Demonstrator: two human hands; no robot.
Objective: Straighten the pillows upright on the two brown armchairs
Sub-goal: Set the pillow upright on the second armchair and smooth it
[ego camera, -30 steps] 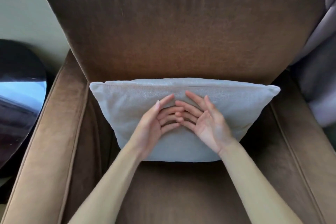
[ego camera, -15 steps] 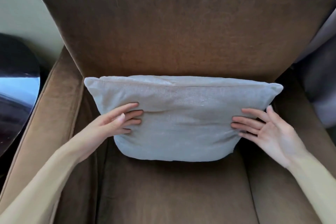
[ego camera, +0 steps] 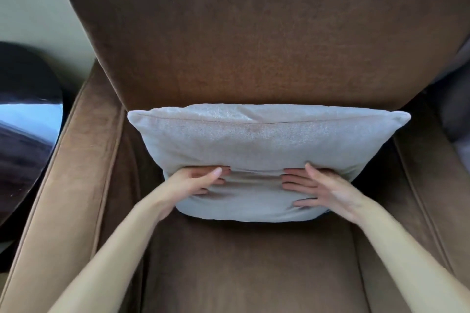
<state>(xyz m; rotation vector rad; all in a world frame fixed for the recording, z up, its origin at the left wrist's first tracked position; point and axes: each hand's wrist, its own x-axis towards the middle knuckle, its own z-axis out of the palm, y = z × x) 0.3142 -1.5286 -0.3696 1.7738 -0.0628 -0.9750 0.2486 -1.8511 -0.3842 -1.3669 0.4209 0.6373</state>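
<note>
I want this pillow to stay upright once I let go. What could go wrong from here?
Both hands, left hand and right hand, press into the lower front of the grey pillow, denting it; the dent may remain. Its base sits forward of the brown armchair backrest, so it could slide flat when released.

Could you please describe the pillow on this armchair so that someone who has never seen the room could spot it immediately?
Start from the large brown velvety armchair that fills the view. On its seat, leaning against the tall backrest, stands the pale grey rectangular fabric pillow. It is the only light, textured item against all that brown, with a seam along its top edge and the left hand and right hand pressed on its lower front.
</note>
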